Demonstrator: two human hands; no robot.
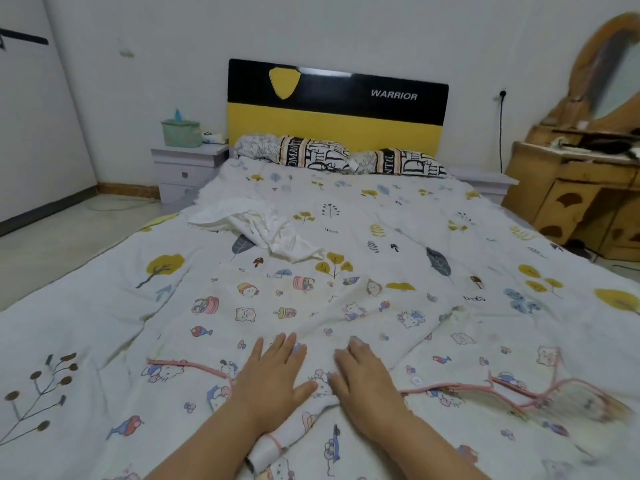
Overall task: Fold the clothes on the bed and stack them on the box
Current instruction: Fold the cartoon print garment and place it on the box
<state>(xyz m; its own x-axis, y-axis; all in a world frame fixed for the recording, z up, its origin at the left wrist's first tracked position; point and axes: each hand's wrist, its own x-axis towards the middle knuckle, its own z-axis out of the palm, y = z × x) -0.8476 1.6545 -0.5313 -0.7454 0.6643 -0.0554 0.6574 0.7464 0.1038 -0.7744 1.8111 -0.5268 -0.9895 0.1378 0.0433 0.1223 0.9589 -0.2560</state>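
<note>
A white garment with cartoon-cat prints and pink trim [311, 306] lies spread flat on the near part of the bed. My left hand [273, 372] and my right hand [363, 379] both press flat on its middle, fingers straight, side by side. A crumpled white garment [263, 226] lies further up the bed, left of centre. The bed's quilt [450, 230] is white with yellow trees and grey leaves. No box is in view.
Two patterned pillows [339, 155] lean against the black and yellow headboard [336, 109]. A white nightstand [187, 168] with a green tissue box stands at the left. A wooden dresser with a mirror [588, 188] stands at the right. Bare floor [52, 237] lies left of the bed.
</note>
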